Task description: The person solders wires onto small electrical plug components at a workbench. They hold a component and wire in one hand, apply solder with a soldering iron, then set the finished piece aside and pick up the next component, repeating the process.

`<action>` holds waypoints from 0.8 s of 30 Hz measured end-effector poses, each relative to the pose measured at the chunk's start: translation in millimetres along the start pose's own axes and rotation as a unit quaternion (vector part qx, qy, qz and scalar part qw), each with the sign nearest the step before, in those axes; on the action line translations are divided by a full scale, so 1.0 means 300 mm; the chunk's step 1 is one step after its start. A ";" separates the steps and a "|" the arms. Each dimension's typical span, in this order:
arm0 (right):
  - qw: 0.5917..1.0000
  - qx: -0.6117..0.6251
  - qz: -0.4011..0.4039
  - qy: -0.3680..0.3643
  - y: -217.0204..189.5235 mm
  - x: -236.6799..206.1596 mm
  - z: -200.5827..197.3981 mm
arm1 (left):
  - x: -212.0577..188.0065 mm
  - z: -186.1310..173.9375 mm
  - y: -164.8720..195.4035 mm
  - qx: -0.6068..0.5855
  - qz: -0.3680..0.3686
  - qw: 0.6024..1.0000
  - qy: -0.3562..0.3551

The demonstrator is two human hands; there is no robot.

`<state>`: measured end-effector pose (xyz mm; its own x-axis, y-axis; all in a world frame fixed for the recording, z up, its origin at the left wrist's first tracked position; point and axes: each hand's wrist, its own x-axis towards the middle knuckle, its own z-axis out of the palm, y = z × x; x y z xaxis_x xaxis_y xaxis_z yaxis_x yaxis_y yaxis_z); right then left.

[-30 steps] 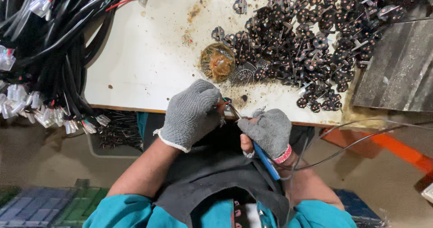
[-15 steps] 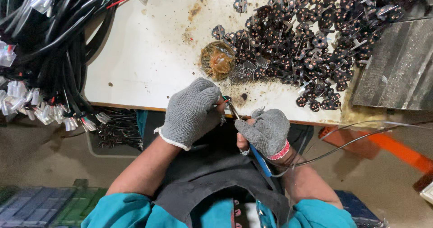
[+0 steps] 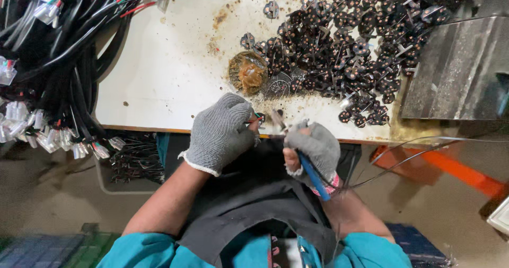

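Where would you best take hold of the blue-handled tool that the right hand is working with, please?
Probably by the blue handle, the way the right hand grips it now, coming from the near, body side. The handle slants back toward the person, while its metal tip points at the small part in the left hand by the table edge.

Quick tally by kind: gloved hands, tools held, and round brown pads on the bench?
Gloved hands: 2, left hand and right hand
Blue-handled tool in the right hand's grip: 1
Round brown pad on the white bench: 1
Total: 4
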<state>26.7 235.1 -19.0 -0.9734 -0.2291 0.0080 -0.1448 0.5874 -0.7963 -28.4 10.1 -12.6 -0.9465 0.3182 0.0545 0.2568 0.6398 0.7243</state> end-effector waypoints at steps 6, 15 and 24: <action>0.994 0.061 0.041 0.077 -0.108 0.125 -0.097 | -0.017 -0.009 0.009 -0.009 0.001 1.000 0.026; 0.948 -0.287 -0.123 0.062 -0.060 0.231 -0.137 | -0.024 -0.028 0.007 -0.014 0.008 1.000 0.026; 0.953 -0.250 -0.122 0.119 0.026 0.196 -0.114 | -0.011 -0.007 0.005 0.001 0.009 0.999 0.040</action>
<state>-37.8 252.7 -4.0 -0.9037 -0.2586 0.3412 -0.3810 0.8493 -0.3654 -25.2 8.6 -10.2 -0.9541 0.2733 0.1228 0.2750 0.6359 0.7212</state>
